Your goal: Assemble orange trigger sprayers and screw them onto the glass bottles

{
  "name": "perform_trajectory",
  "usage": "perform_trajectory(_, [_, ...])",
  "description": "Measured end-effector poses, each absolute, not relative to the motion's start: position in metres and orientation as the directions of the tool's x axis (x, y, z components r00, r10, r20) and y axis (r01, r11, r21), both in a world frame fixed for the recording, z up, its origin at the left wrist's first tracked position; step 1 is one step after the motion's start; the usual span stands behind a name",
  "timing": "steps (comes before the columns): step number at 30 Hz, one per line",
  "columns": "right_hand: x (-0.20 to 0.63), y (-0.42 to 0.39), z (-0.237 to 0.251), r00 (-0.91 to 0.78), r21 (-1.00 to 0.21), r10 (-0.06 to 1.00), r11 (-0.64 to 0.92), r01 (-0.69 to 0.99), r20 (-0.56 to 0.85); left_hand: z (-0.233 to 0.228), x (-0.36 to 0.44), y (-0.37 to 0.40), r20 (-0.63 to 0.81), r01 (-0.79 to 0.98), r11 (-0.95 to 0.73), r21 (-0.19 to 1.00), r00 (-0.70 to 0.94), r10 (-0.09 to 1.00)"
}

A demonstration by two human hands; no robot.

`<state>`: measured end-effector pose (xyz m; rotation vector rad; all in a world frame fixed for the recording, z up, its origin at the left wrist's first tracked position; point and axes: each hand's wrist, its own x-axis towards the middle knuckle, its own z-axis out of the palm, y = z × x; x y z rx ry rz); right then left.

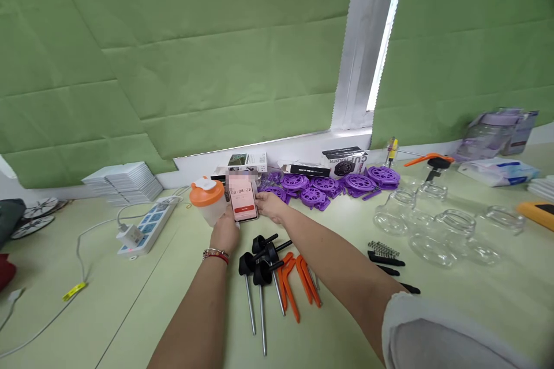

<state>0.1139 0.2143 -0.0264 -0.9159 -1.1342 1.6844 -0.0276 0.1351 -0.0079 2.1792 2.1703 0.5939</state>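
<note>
A: Nearest on the bench [130, 300]?
B: Black-capped metal rods [259, 282] w/ orange levers [298, 282], approx 6 o'clock of the phone [243, 198].
A: Hands?
B: Left hand [225, 230] grips phone's lower edge, right hand [270, 204] pinches its 3 o'clock side. Screen shows a timer, digits prob 00:06:23.
A: Beyond?
B: Orange-lidded cup [208, 200] at 9, purple reels [329, 183] at 2.

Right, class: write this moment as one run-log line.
left hand: steadies phone | right hand: on phone's edge | phone: upright, timer showing, leaning by orange-lidded cup | near: black-headed metal rods, orange levers
</note>
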Motion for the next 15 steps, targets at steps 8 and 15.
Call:
perform_trajectory(8, [0.1094, 0.2192, -0.0303, -0.338, -0.958, 0.94, -0.132, -0.255, -0.04, -0.0092, -0.0288, 0.1348, 0.273, 0.971, -0.03, 0.237, -0.037, 0.961])
perform_trajectory(15, [0.1101, 0.2167, -0.0287, -0.336, -0.963, 0.941, -0.122, -0.239, -0.036, -0.0094, -0.0294, 0.1357, 0.274, 0.969, -0.002, 0.247, -0.068, 0.959])
